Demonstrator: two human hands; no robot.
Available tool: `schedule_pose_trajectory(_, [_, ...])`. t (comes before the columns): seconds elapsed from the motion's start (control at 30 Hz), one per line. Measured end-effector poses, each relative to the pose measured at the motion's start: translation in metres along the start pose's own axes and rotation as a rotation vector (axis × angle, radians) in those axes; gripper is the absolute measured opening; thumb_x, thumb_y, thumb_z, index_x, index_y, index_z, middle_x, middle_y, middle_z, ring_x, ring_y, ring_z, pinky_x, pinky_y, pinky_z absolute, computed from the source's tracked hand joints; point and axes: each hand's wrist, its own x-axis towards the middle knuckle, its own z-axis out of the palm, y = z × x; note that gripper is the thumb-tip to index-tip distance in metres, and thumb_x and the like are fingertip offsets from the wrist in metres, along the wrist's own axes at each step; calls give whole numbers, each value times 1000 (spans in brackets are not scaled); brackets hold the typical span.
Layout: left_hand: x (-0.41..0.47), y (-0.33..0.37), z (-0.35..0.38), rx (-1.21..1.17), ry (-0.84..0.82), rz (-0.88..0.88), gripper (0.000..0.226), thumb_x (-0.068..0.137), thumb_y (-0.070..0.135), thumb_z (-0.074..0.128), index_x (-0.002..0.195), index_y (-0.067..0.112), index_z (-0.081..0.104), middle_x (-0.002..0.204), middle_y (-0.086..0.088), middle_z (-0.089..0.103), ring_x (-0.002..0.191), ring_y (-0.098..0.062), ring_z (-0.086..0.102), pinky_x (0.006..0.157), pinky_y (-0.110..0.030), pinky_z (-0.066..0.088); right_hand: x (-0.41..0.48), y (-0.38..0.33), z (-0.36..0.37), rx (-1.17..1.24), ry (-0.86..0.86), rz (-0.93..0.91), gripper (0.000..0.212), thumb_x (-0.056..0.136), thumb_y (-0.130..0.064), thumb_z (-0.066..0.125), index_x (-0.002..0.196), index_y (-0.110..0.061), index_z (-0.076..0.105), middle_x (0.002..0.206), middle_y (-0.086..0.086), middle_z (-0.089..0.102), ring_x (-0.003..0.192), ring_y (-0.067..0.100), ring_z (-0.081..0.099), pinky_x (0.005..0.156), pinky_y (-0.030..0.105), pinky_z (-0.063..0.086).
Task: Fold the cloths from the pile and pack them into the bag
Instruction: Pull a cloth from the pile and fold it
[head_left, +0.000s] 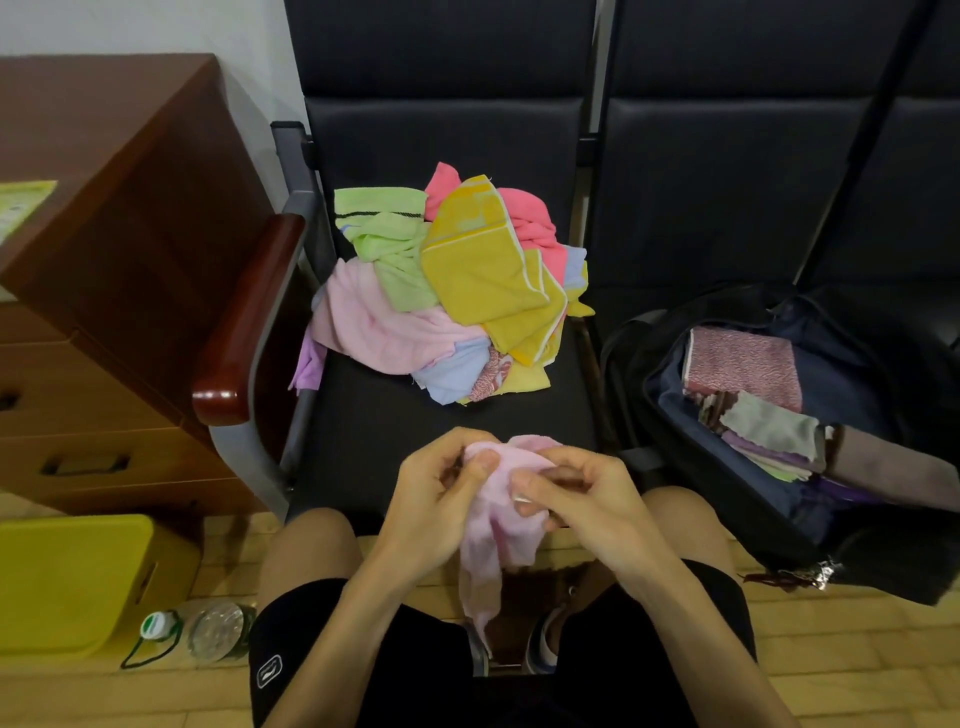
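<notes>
I log, left to right: heap of loose coloured terry cloths (447, 280) on black chair seat (374, 415); my left hand (436, 499) and right hand (582, 504), fingers curled, both gripping crumpled pale pink cloth (498, 519); open dark backpack (769, 447) holding folded cloths (743, 369).

A wooden cabinet (130, 249) stands left, with a yellow bin (67, 582) and plastic bottle (208, 629) below.

This looks like a waiting room or office lobby; a row of linked dark padded seats (447, 119) with a glossy wooden armrest (244, 322) stands against a white wall (130, 26); a brown wooden cabinet (119, 249) with drawers sits beside it; the floor (857, 649) is pale yellow tile
</notes>
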Motion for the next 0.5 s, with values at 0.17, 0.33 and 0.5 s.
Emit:
schedule_pose_trajectory(0.17, [12,14,-17,-31,-13,37,28,96,-3,55,89,21,68,82,13,70,78,1,62,69,-14,48,17,27,-24,-491,-42,122,12,87,-31,74,85,-19,75,72,1,74,63,12,69,73,44,59])
schedule_pose_trajectory(0.33, [15,9,-31,19,44,30,25,97,1,56,91,22,69,84,11,71,80,-1,62,71,-16,49,21,0,-45,-580,126,-100,19,87,-32,72,81,-14,75,76,10,71,76,33,66,73,50,55])
schedule_pose_trajectory(0.5, [16,8,-40,93,155,79,19,98,11,54,91,24,66,88,8,69,80,1,60,71,-13,47,7,-52,-47,-280,190,-372,12,82,-11,77,90,-16,69,83,16,72,81,39,67,75,57,55])
